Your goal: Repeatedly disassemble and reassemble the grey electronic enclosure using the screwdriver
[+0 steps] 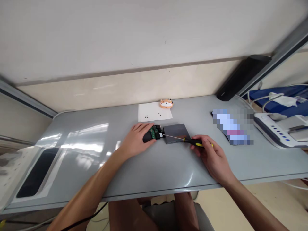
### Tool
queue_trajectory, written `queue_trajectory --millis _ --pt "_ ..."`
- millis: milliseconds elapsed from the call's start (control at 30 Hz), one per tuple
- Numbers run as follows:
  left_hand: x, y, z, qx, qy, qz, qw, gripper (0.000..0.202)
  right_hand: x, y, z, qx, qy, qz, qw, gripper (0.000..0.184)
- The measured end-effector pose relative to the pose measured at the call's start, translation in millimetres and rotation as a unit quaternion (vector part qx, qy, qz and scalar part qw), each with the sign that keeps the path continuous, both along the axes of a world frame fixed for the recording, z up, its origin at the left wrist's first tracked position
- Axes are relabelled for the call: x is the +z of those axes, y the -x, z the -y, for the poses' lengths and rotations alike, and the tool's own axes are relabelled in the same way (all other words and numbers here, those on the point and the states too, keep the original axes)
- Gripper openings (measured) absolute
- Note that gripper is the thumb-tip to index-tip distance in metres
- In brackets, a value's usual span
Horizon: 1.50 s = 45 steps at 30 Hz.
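My left hand (137, 140) is closed around a small black device with an exposed green circuit board (155, 131), keeping it down on the grey desk. In my right hand (213, 157) is a screwdriver (194, 142) with a black and yellow handle. Its thin shaft points left, and the tip reaches the right end of the circuit board; whether it touches a screw is too small to tell. A dark grey metal case (176, 133) lies flat just right of the board, under the screwdriver's shaft.
Behind the board, a white paper (154, 112) carries several tiny dark pieces and an orange animal-faced case (166, 103). To the right are a lit phone (231, 126), a power strip (281, 131) and a black cylinder (244, 77). A dark phone (38, 171) lies at the left.
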State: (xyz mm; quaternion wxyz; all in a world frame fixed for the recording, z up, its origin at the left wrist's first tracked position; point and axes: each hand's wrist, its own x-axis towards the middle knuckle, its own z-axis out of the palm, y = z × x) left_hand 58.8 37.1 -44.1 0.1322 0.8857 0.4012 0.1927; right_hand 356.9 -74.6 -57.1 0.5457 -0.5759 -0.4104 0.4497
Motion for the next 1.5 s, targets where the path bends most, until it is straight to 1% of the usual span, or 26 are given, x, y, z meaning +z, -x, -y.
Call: queue_trajectory --millis 100,200,367,433,567,667,733,800,867,933,1000,1100,1200,1300,1367,1433,1500 --pt "1.6 -5.8 4.3 -0.011 -0.020 -0.016 1.000 0.062 -0.4 0.6 -0.7 -0.005 -0.004 -0.005 1.000 0.048" --pt "-1.7 -13.0 4.9 0.005 -0.029 -0.023 0.999 0.068 1.6 2.5 -1.3 -0.014 -0.007 -0.010 1.000 0.050" --pt "-8.4 -20.3 1.1 0.033 -0.035 0.015 0.999 0.058 6.7 8.8 -2.4 -0.054 -0.003 -0.054 0.997 0.058" --pt "-8.9 -19.6 1.0 0.034 -0.043 0.043 0.998 0.055 8.6 10.6 -3.2 -0.089 -0.007 -0.073 0.993 0.056" --pt "-7.8 -15.9 2.6 0.017 -0.052 0.081 0.995 0.055 12.8 11.4 -5.8 -0.190 -0.014 -0.121 0.974 0.046" --pt "-5.1 -12.4 3.7 0.001 -0.066 0.086 0.994 0.053 15.0 10.9 -7.3 -0.218 -0.003 -0.151 0.964 0.042" --pt "-1.3 -9.4 5.0 -0.023 -0.090 0.088 0.992 0.049 15.2 10.9 -7.6 -0.210 -0.002 -0.150 0.966 0.042" --pt "3.9 -6.4 7.5 -0.065 -0.119 0.089 0.987 0.046 14.4 11.0 -7.4 -0.202 -0.003 -0.146 0.968 0.042" --pt "9.0 -4.8 11.5 -0.113 -0.130 0.086 0.981 0.046 13.2 11.1 -7.3 -0.205 -0.006 -0.146 0.968 0.040" --pt "12.2 -5.5 16.8 -0.155 -0.118 0.077 0.978 0.047 12.3 11.4 -7.3 -0.217 -0.010 -0.145 0.965 0.038" --pt "12.1 -8.2 22.5 -0.189 -0.098 0.066 0.975 0.046 11.9 11.7 -6.9 -0.218 -0.011 -0.140 0.966 0.037" --pt "7.4 -12.5 28.7 -0.209 -0.071 0.041 0.974 0.045 12.7 12.4 -4.2 -0.216 -0.003 -0.114 0.970 0.039" --pt "4.5 -13.5 30.2 -0.208 -0.050 0.011 0.977 0.047 14.3 13.0 0.5 -0.235 0.020 -0.042 0.971 0.037" --pt "8.7 -11.7 27.4 -0.209 -0.049 0.016 0.977 0.053 15.2 12.8 3.7 -0.287 0.030 -0.004 0.958 0.033" --pt "13.6 -9.3 23.3 -0.193 -0.060 0.030 0.979 0.049 15.0 12.3 4.0 -0.327 0.034 0.004 0.944 0.031" --pt "16.8 -5.4 16.8 -0.144 -0.084 0.047 0.985 0.034 14.4 11.9 3.0 -0.354 0.039 0.010 0.934 0.031" --pt "16.4 0.5 8.1 -0.061 -0.112 0.065 0.990 0.028 14.0 11.8 1.6 -0.373 0.039 0.000 0.927 0.031"
